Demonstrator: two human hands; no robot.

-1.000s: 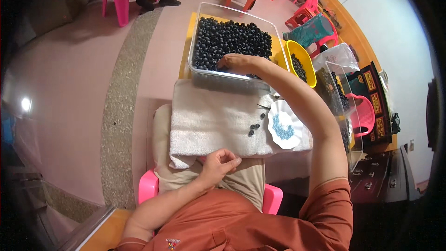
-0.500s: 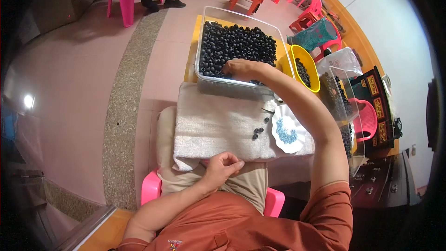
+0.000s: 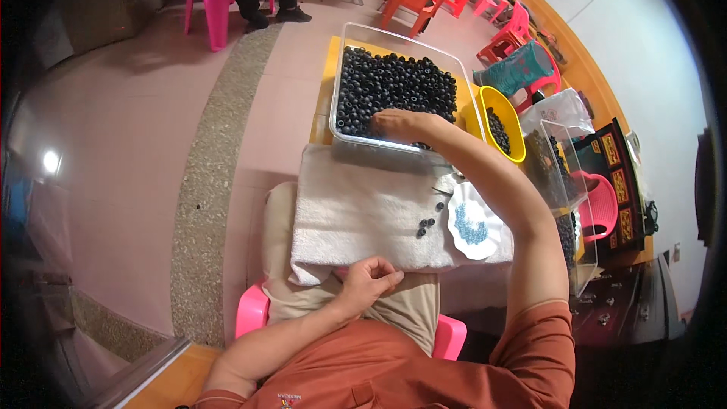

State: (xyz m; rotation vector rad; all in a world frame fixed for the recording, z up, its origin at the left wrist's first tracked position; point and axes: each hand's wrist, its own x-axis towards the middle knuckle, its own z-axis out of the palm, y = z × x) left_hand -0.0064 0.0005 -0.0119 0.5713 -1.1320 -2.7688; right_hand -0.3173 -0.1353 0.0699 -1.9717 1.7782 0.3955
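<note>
Beyond the white towel (image 3: pixel 356 216), right hand (image 3: pixel 400 126) at black beads (image 3: pixel 397 82), grasp unclear; left hand (image 3: pixel 368 283) loosely curled, contents hidden.

Black beads (image 3: pixel 401 87): many, small, rounded, dark, holes visible on some. Heaped loose in clear bin (image 3: pixel 379 155), covering most of bottom; yellow shows through at far edge and right side. Bin: rectangular, transparent, open-topped, rounded corners, upright. Sits on yellowish bench (image 3: pixel 326 91), near wall at far edge of white towel (image 3: pixel 356 204); contact unclear.
</note>
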